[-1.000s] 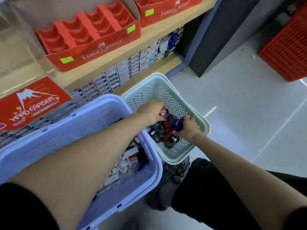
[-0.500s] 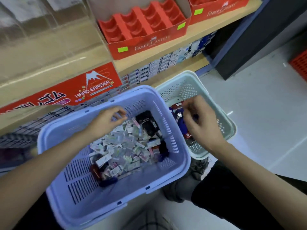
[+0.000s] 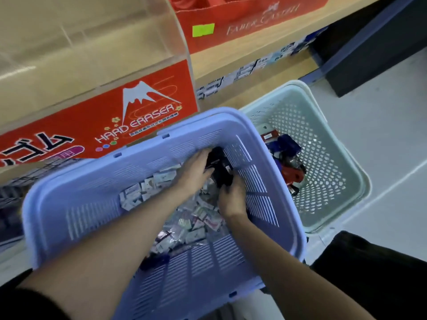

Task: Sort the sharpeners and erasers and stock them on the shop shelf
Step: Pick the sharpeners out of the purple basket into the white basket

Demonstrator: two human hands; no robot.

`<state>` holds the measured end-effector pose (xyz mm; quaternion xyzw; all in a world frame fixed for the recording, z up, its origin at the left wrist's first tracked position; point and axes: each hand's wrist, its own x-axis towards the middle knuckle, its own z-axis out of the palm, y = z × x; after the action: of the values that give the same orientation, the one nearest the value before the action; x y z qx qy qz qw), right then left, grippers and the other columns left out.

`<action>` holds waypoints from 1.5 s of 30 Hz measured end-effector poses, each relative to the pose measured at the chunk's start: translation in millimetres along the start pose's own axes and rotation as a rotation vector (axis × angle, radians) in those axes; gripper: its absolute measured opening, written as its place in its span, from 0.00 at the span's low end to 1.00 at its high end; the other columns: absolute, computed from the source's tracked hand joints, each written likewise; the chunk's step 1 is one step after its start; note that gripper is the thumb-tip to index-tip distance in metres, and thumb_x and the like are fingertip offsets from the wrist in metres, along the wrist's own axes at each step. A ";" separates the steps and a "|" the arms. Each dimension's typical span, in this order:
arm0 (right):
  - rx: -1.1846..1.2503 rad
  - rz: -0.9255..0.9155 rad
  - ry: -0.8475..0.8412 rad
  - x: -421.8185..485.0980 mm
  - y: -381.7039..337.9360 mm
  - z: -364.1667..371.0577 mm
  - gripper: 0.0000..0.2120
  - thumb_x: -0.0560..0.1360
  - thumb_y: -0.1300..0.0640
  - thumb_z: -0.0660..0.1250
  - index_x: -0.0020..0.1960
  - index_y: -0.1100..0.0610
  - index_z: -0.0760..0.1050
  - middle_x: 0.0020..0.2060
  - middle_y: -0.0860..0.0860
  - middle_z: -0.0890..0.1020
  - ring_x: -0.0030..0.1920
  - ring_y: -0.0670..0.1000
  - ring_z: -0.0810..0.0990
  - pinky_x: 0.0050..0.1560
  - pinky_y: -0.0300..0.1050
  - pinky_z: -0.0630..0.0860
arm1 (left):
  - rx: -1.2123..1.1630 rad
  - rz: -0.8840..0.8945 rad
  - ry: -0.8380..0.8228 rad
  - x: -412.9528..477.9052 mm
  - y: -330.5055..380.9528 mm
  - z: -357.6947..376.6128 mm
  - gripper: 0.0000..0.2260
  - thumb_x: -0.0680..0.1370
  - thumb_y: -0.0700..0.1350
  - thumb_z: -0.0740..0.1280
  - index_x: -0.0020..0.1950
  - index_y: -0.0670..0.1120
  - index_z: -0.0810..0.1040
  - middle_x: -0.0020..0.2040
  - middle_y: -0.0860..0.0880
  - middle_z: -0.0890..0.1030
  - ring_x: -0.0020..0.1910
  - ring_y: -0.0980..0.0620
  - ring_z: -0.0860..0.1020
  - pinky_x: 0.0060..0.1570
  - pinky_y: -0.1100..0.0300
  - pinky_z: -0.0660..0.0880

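1. Step in hand: sorting. Sharpeners are being picked out of the mixed lavender basket (image 3: 191, 121), and shelf stocking has not begun, as I judge it.
2. Left hand (image 3: 194, 174): fingers curled onto the left side of a black sharpener (image 3: 219, 167) at the far right corner of the lavender basket.
3. Right hand (image 3: 232, 199): comes in from the near side, fingers curled round the near end of the same black sharpener. Blur makes it hard to say whether this is one piece or two.
4. Erasers (image 3: 194, 227): a loose pile of small wrapped pieces on the lavender basket's bottom, under and behind both wrists.
5. Sorted sharpeners (image 3: 291, 167): red and blue ones lie along the left wall of the green basket (image 3: 298, 85), which sits on the floor (image 3: 381, 135), touching the lavender basket's right side.
6. Shelf (image 3: 231, 63): a clear "Hard Eraser" display box (image 3: 138, 112) stands at its front edge just beyond the lavender basket. A red Faber-Castell tray (image 3: 254, 21) is to its right.
7. Next move, my guess: lift the black sharpener clear over the lavender rim and drop it in the green basket. It needs a firm pinch so no eraser wrappers come along.
8. Progress: early to middle, with plenty of erasers unshelved.
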<state>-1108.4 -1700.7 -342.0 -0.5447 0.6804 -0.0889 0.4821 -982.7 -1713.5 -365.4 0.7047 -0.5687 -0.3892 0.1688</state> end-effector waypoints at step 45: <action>-0.245 0.130 -0.213 50.2 -8.0 27.3 0.29 0.68 0.58 0.75 0.60 0.61 0.61 0.57 0.59 0.73 0.57 0.60 0.75 0.56 0.54 0.75 | -0.666 -0.569 0.256 -108.8 -41.0 -10.9 0.18 0.78 0.46 0.65 0.67 0.44 0.70 0.58 0.49 0.73 0.58 0.53 0.70 0.56 0.58 0.67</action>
<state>-1079.7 -1734.3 -379.1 -0.5603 0.6651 0.0843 0.4864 -952.6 -1602.1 -347.6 0.7825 -0.1709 -0.4916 0.3417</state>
